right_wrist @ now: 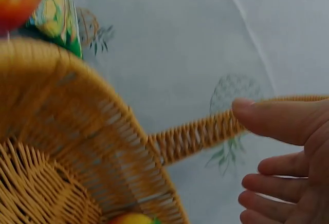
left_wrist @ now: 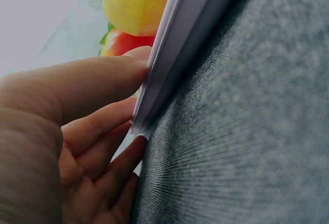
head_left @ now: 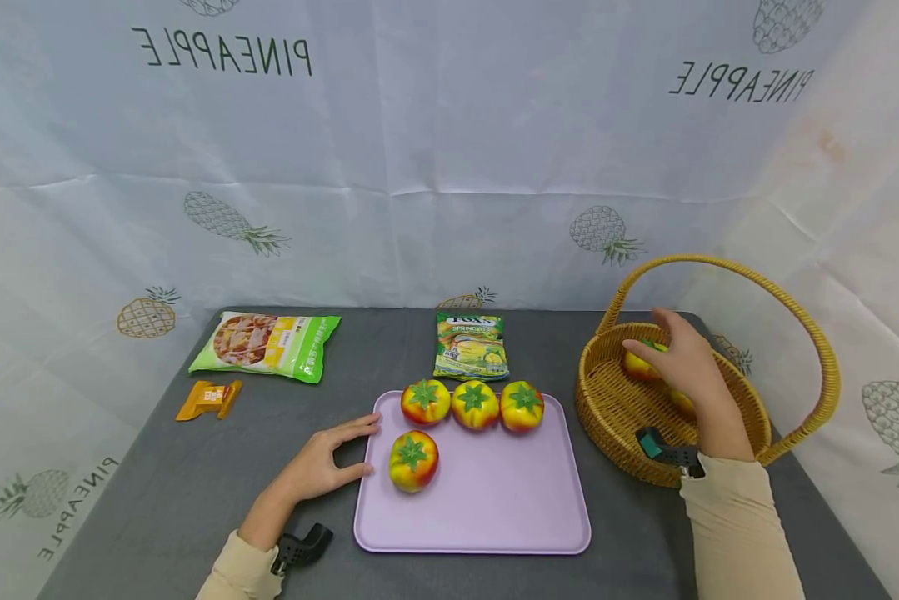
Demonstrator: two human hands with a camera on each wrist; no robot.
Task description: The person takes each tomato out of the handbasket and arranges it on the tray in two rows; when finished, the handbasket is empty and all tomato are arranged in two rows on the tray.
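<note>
Here, the right hand (head_left: 681, 367) is down inside the basket (head_left: 749, 417), and its fingers curl over a tomato (head_left: 639, 364) there. From the head view it looks like a grip, but the right wrist view shows the fingers (right_wrist: 267, 183) fairly loose, so the hold may not be tight. A second tomato (head_left: 681, 402) lies in the basket, just beside the hand.

The left hand (head_left: 329, 458) rests on the table (head_left: 157, 500), just left of the tray (head_left: 494, 508). Its fingers (left_wrist: 97, 80) are straight and press on the tray's left edge. It holds nothing.

Four tomatoes sit on the tray: three in a row (head_left: 475, 405) at the far side, and one (head_left: 413, 461) nearer, close to the left hand. Beyond the tray lies a candy bag (head_left: 470, 347). Far left of the tray lie a green snack bag (head_left: 269, 343) and a small orange packet (head_left: 209, 400).

To do this well, I think the right hand should close snugly round the tomato, without squeezing hard, and lift it straight up past the basket's rim and under its handle (head_left: 726, 268). The left hand should hold the tray firm so it does not slide.
</note>
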